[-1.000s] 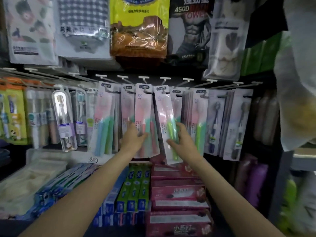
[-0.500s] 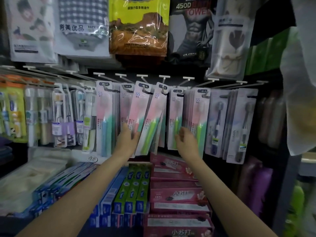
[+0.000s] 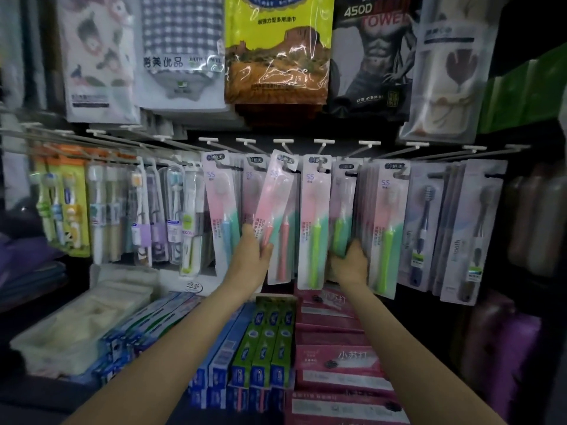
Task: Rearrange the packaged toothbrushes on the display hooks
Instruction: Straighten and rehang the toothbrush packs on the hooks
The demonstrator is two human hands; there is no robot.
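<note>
Hanging across the display rack, a row of white display hooks [image 3: 283,142] carries packaged goods, with large towel packs [image 3: 277,50] on a higher row above. Below the hooks, stacked toothpaste boxes fill a shelf: pink boxes [image 3: 340,357] at the right, green boxes [image 3: 268,342] in the middle, blue boxes [image 3: 153,326] toward the left, and a pale tray [image 3: 82,326] at the left end.

The packaged toothbrushes [image 3: 316,219] hang side by side on the middle hooks, pink-and-mint cards with blue, pink and green brushes; dark grey brush packs [image 3: 425,228] hang at the right end, and clear-cased children's brushes [image 3: 101,210] at the left.

One pink toothbrush pack [image 3: 274,210] hangs tilted, its top on a middle hook and its lower part swung left. The left hand [image 3: 253,256] grips this pack's lower edge, thumb across the front. The right hand [image 3: 349,263] grasps the lower end of a green toothbrush pack [image 3: 342,216], which hangs two hooks to the right, fingers curled behind it. Both forearms reach up from the bottom edge of the view.
</note>
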